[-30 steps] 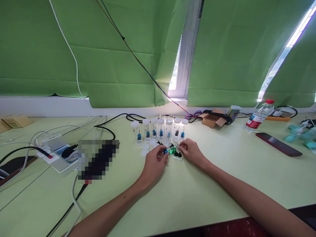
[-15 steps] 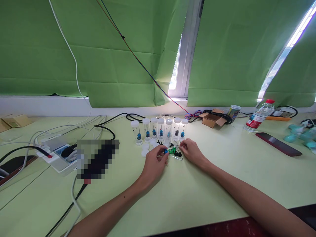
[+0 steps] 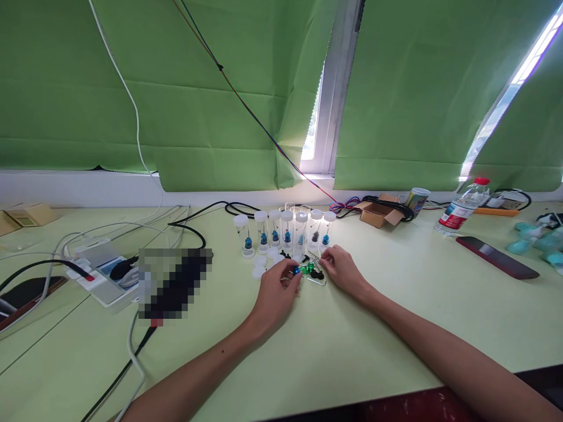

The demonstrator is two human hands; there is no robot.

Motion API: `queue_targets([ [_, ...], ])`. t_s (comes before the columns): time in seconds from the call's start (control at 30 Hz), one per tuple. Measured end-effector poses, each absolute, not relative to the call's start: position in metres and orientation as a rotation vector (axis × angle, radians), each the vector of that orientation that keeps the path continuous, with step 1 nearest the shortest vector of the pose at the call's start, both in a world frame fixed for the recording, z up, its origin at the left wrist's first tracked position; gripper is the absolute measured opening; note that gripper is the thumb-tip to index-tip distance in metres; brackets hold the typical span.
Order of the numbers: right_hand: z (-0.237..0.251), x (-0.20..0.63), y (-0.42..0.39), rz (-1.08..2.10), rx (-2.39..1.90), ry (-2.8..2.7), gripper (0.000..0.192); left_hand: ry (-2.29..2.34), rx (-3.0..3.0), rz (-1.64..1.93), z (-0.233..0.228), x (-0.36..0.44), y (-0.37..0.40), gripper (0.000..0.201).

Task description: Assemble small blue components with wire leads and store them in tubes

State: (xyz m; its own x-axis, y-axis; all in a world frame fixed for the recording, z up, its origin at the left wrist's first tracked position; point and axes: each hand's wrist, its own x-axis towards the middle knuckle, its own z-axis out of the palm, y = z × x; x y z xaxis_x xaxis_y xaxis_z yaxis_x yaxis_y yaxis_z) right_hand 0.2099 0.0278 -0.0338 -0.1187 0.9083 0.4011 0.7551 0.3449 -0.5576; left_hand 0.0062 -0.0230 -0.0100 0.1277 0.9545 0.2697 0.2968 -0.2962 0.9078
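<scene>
My left hand [image 3: 278,287] pinches a small blue piece [image 3: 296,270] between thumb and fingertips, low over the table. Just right of it lie small green pieces [image 3: 307,267] and black pieces [image 3: 316,274], with a thin bent metal rod [image 3: 316,282] in front of them. My right hand [image 3: 341,266] is closed at the right edge of this pile, its fingertips by thin metal bits; what they grip is too small to make out. Behind both hands stand several clear tubes [image 3: 287,231] with white caps, most holding blue parts. Loose white discs [image 3: 258,272] lie left of the pile.
At left are a white power strip [image 3: 105,287], cables and a blurred dark object [image 3: 176,284]. An open cardboard box [image 3: 380,212], a can [image 3: 417,202], a water bottle [image 3: 461,208] and a phone [image 3: 497,257] sit to the right. Green blinds [image 3: 229,129] hang behind.
Almost nothing differs. The view shifts very slightly, and both hands stay in the same place over the small pieces.
</scene>
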Motion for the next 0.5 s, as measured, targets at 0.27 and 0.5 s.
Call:
queue_targets([
  [0.27, -0.0382, 0.2120, 0.0302, 0.284, -1.469, -1.967, 0.007, 1.306, 1.710, 1.232, -0.0074, 0.0073, -0.0247, 0.022],
  [0.5, -0.0350, 0.2110, 0.0274, 0.289, -1.451, -1.958, 0.009, 1.383, 1.576, 1.356, -0.0009, 0.0034, -0.0207, 0.021],
])
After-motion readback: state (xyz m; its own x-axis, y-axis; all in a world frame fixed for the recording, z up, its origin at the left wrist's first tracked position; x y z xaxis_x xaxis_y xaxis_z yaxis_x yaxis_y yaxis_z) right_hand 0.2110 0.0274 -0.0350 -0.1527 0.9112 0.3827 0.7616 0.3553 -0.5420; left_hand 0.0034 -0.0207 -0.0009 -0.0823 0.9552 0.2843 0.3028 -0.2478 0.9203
